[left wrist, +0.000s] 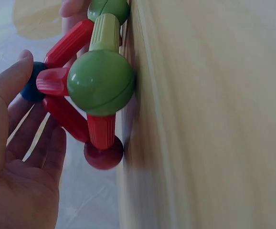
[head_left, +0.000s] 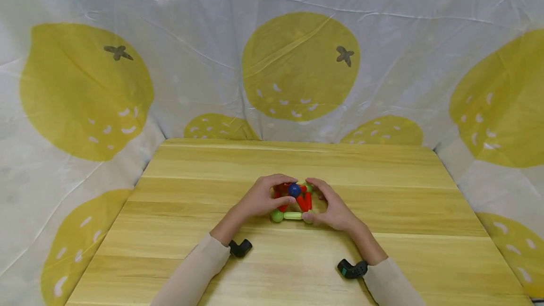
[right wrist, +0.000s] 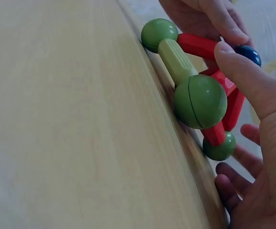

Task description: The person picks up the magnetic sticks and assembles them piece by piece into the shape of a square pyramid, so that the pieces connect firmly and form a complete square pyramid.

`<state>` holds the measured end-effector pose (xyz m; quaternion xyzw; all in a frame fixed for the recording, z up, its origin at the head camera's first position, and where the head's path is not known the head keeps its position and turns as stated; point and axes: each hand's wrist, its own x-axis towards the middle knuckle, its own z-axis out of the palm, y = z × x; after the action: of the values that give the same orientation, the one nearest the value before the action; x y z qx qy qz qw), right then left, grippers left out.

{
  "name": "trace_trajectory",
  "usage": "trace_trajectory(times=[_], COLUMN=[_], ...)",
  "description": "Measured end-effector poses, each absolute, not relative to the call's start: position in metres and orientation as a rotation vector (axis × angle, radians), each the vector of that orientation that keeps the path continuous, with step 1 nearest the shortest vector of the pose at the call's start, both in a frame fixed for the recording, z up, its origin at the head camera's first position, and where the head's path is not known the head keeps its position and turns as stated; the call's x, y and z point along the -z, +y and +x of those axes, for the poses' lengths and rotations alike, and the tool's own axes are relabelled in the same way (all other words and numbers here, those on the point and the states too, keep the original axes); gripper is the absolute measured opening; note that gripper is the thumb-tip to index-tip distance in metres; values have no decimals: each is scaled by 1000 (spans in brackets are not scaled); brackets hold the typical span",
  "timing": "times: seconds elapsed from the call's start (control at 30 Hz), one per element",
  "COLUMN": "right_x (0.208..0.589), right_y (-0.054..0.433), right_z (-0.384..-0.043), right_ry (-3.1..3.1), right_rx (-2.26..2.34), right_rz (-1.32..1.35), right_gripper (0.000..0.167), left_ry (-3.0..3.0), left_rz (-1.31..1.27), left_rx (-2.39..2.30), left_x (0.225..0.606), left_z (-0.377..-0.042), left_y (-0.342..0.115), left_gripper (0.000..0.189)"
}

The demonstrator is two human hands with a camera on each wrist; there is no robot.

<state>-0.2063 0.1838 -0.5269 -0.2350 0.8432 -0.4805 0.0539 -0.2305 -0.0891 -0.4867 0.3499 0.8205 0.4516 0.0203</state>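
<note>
A small pyramid of toy rods and balls stands low on the wooden table. Its top is a blue ball [head_left: 294, 190], pinched between the thumb and fingers of my left hand [head_left: 263, 197]. Red rods [head_left: 302, 202] slope down from it. At the front, a light green rod [head_left: 292, 215] joins two green balls [left wrist: 101, 82]. A red ball [left wrist: 103, 153] forms one back corner; another green ball [right wrist: 219, 145] forms the other. My right hand [head_left: 335, 207] curves loosely around the right side, thumb above the front green ball, fingers beside the back one. Contact there is unclear.
The wooden table [head_left: 382, 188] reaches a hanging cloth [head_left: 212, 60] printed with yellow fruit at the back and sides. Black devices sit at both wrists, a left one [head_left: 241, 248] and a right one [head_left: 352, 269].
</note>
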Motion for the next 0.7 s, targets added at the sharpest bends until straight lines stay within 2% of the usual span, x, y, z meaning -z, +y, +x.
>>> trace_trajectory(times=[0.27,0.7], right_x=[525,527], right_y=[185,183], right_z=[-207,-210], right_ry=[2555,2515], right_rx=[1496,1527], right_rz=[-688,-708], right_gripper=[68,57], left_ry=[2561,2598], left_rz=[995,971], left_rx=[-1349,-1336], left_x=[493,496], left_z=[-227,-224], left_y=[-108,-108], left_gripper=[58,48])
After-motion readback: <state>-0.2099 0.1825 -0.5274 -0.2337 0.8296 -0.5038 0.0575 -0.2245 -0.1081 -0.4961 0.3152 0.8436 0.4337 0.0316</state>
